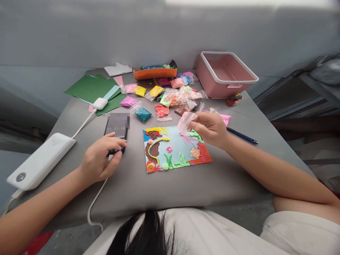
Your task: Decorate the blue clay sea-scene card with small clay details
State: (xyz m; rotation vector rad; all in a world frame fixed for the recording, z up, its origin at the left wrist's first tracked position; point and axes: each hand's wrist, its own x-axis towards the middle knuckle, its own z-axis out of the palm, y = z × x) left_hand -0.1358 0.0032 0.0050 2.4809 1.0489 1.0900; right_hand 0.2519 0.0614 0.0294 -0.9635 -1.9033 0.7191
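Note:
Between the thumb and fingers of my right hand is a small clear bag of pale pink clay, held above the top right part of a clay picture. The flat picture shows an undersea scene, with a turtle, green weeds, a small pink creature and a red-orange dotted corner. My left hand lies over the lower end of a phone, its fingers and thumb closed about the phone's edges. Lit digits show on the phone's screen. A white cable runs from its lower end.
Several bags of coloured clay lie behind the picture. A pink bin stands at the back right, an orange container at the back. Green paper sheets and a white power bank are at left; a dark pen at right.

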